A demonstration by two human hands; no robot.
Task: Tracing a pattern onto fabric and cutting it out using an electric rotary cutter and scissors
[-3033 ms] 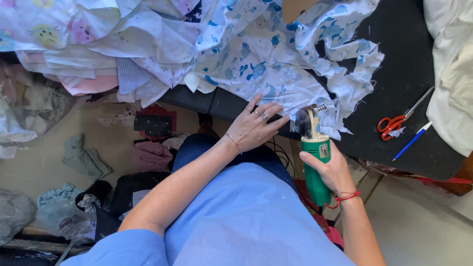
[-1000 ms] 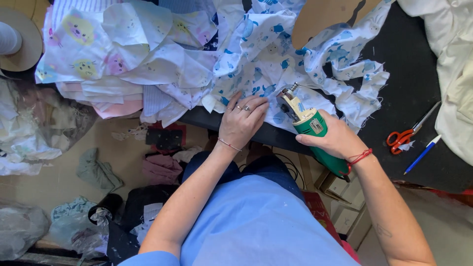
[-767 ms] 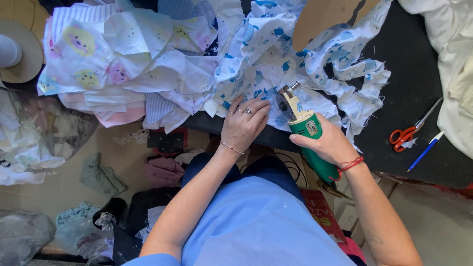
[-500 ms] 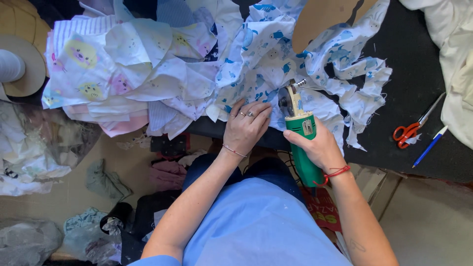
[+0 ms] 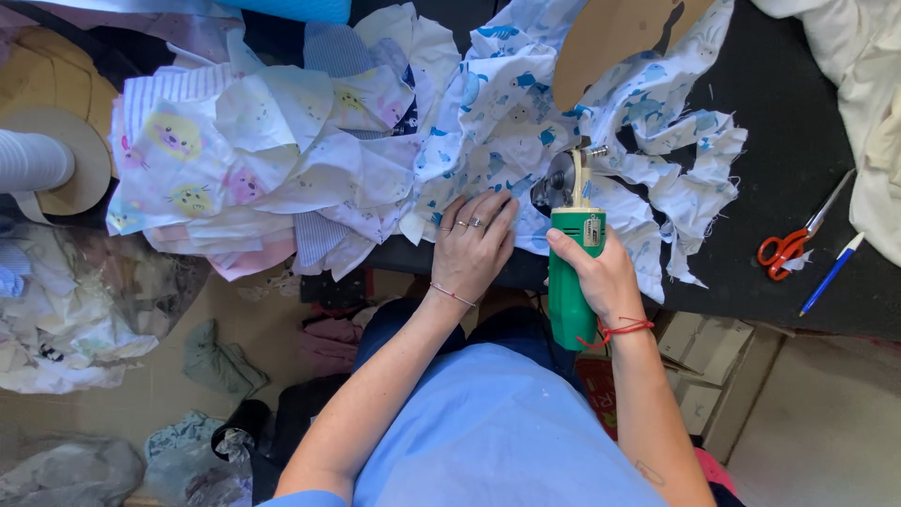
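My right hand grips a green electric rotary fabric cutter, its round blade at the near edge of a stack of white fabric with blue animal prints. My left hand lies flat on that fabric just left of the blade, fingers spread and pressing it onto the black table. A brown cardboard pattern piece rests on the printed fabric beyond the cutter.
A heap of pastel printed fabric pieces lies to the left. Red-handled scissors and a blue pen sit on the table at right, near white cloth. Fabric scraps cover the floor at left.
The view has shifted right and down over the pile. My right hand has swung the cutter upright with the blade pointing away, and my left hand has stayed flat on the blue-print fabric.
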